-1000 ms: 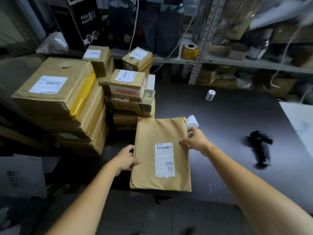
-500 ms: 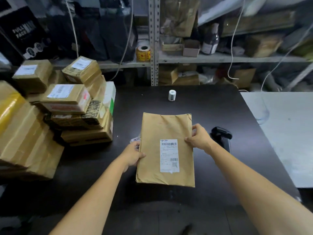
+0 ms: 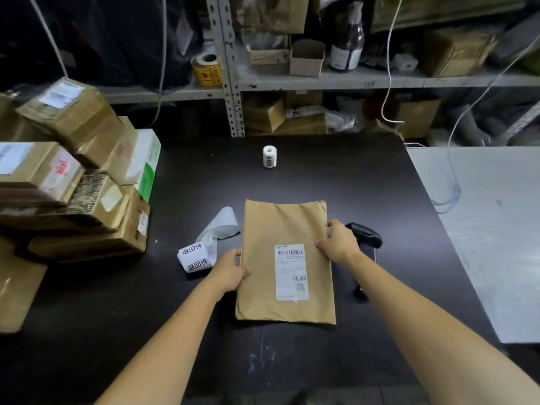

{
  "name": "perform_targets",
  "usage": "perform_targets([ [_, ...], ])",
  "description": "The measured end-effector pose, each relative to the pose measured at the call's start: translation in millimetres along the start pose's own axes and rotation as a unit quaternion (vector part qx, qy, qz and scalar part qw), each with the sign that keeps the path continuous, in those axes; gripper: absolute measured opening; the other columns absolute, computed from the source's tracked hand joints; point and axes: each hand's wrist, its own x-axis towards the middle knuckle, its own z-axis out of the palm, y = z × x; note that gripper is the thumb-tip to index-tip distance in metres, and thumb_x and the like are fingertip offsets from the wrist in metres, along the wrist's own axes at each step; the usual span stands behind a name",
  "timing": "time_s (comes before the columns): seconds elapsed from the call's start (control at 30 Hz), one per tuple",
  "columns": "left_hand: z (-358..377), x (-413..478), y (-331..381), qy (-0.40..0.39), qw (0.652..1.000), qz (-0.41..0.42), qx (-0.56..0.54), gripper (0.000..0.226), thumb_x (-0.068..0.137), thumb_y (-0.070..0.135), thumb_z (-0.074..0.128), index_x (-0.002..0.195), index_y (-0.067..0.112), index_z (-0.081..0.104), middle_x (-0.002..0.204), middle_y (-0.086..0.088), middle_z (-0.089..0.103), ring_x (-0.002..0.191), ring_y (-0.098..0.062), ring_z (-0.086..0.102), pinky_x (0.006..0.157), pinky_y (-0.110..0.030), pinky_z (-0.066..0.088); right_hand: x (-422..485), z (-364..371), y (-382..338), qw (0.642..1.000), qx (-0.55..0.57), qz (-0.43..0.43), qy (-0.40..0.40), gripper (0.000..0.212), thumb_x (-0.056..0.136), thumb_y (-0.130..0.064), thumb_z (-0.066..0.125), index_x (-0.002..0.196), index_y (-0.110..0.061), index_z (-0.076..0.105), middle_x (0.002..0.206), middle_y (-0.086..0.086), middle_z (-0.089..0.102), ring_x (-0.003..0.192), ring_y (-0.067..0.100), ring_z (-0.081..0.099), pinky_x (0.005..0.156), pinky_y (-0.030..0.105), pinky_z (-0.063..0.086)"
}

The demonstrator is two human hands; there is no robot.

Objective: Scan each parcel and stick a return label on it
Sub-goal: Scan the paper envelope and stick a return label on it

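Observation:
A flat brown envelope parcel (image 3: 274,229) with a white shipping label (image 3: 291,271) lies on the dark table (image 3: 365,182). My left hand (image 3: 229,271) grips its left edge and my right hand (image 3: 339,241) grips its right edge. A roll of white return labels (image 3: 196,257) with a loose backing strip sits just left of the parcel. The black handheld scanner (image 3: 365,235) lies right of the parcel, partly hidden behind my right hand.
Several taped cardboard parcels (image 3: 73,182) are stacked at the table's left. A small white label roll (image 3: 269,156) stands at the back. A white table (image 3: 491,235) adjoins on the right. Metal shelves (image 3: 321,80) with boxes, a bottle and a yellow tape roll stand behind.
Both hands have carried the envelope to the right, away from the box stack, and set it down mid-table next to the scanner. The return label roll now shows left of it.

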Motion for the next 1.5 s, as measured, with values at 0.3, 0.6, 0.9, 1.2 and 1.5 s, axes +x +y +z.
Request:
perform_targets([
  [0.3, -11.4, 27.3, -0.3, -0.011, 0.999, -0.007, 0.041, 0.042, 0.090, 0.013, 0.066, 0.128, 0.021, 0.049, 0.104, -0.007, 0.067, 0.095, -0.022, 0.067, 0.070, -0.036, 0.057, 17.0, 14.9, -5.7, 0.999, -0.028, 0.002, 0.026, 0.014, 0.087, -0.018, 0.066, 0.091, -0.011, 0.055, 0.085, 0.006, 0.060, 0.083, 0.029, 0.060, 0.066, 0.034, 0.046],
  [0.6, -20.3, 17.6, 3.1, -0.050, 0.997, 0.004, 0.065, 0.046, 0.092, 0.011, 0.062, 0.134, 0.020, 0.046, 0.108, -0.010, 0.063, 0.097, -0.024, 0.065, 0.070, -0.039, 0.058, -29.6, -24.8, -0.3, 0.992, 0.049, 0.046, 0.103, 0.036, 0.091, -0.024, 0.064, 0.125, -0.015, 0.061, 0.109, 0.001, 0.067, 0.101, 0.020, 0.062, 0.082, 0.028, 0.045],
  [0.9, -19.3, 14.9, 2.6, -0.049, 0.998, 0.005, 0.048, 0.040, 0.090, 0.003, 0.060, 0.125, 0.021, 0.048, 0.096, -0.007, 0.061, 0.093, -0.025, 0.064, 0.064, -0.033, 0.054, -71.3, -24.6, 52.5, 0.959, 0.008, 0.195, 0.204, 0.055, 0.088, -0.026, 0.065, 0.136, -0.005, 0.049, 0.134, 0.018, 0.053, 0.124, 0.038, 0.049, 0.102, 0.043, 0.043],
  [1.2, -25.5, 9.7, -5.4, -0.048, 0.998, -0.006, 0.033, 0.058, 0.091, 0.002, 0.060, 0.142, 0.021, 0.039, 0.099, -0.007, 0.058, 0.093, -0.029, 0.065, 0.075, -0.040, 0.057, -57.1, -2.7, 59.2, 0.959, 0.046, 0.230, 0.159, 0.039, 0.091, -0.023, 0.067, 0.116, -0.003, 0.044, 0.115, 0.022, 0.062, 0.107, 0.040, 0.059, 0.074, 0.036, 0.040],
  [1.5, -20.0, -12.5, -12.1, -0.022, 0.999, -0.035, 0.003, 0.053, 0.088, 0.000, 0.059, 0.137, 0.019, 0.045, 0.104, -0.013, 0.063, 0.091, -0.028, 0.065, 0.065, -0.034, 0.054, -60.5, -11.0, 44.3, 0.972, 0.097, 0.176, 0.118, 0.038, 0.082, -0.013, 0.075, 0.110, -0.007, 0.051, 0.112, 0.014, 0.058, 0.095, 0.033, 0.059, 0.075, 0.038, 0.048],
])
